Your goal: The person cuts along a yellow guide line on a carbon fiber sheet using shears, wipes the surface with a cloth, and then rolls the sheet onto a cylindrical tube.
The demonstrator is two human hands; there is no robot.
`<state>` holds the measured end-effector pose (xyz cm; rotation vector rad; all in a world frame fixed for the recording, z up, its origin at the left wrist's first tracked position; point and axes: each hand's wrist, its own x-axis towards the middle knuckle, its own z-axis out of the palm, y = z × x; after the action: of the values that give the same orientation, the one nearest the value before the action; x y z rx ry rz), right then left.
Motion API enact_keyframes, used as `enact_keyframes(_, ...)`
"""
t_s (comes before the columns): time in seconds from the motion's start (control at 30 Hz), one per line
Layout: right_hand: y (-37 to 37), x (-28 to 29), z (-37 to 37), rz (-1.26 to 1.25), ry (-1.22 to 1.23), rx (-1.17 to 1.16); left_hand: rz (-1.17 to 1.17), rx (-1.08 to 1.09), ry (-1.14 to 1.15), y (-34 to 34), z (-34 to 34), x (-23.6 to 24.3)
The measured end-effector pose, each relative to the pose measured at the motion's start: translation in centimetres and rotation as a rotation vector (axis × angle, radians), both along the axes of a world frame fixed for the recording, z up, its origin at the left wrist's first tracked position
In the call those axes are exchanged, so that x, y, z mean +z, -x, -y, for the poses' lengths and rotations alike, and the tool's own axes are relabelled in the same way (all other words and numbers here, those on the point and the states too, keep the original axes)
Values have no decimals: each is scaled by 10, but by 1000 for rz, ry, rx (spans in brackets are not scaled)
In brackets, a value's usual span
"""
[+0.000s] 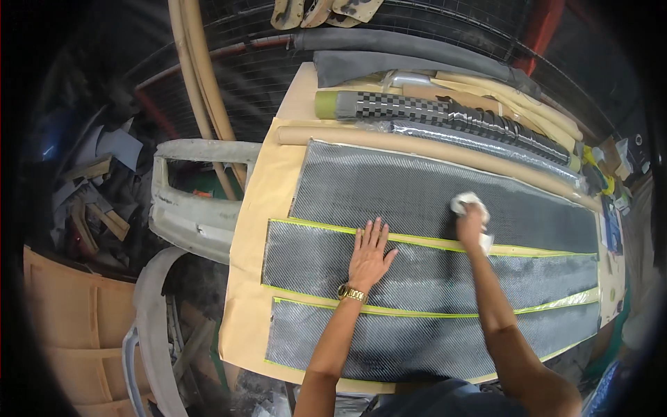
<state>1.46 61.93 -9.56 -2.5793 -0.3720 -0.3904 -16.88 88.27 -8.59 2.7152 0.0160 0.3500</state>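
Note:
Three dark woven carbon-fibre sheets lie side by side on the paper-covered table (244, 292). My right hand (471, 226) grips a crumpled white cloth (467, 200) against the far sheet (389, 184), right of its middle; part of the cloth sticks out beside the wrist. With fingers spread, my left hand (372, 257) rests flat on the middle sheet (306, 260), fingertips reaching its far taped edge. A gold watch is on that wrist. Yellow-green tape (319, 226) borders the middle sheet and the near sheet (313, 340).
Behind the sheets lie a long cardboard tube (417, 154), a checkered roll (403, 105) and grey fabric rolls (410, 61). A pale moulded frame (201, 215) stands left of the table, near a curved grey part (149, 306). Scrap pieces (97, 201) are piled at far left.

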Motion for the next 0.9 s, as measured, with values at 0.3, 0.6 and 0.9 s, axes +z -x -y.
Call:
enact_keyframes(0.3, 72, 29, -423, -547, -746, 881, -47, -129, 66, -20, 41, 1)
enact_keyframes(0.6, -20, 81, -90, -87, -430, 245, -47, 62, -20, 3, 0, 11)
enact_keyframes(0.9, -80, -35, -106, 123, -129, 7, -56, 76, -19, 6, -10, 16)
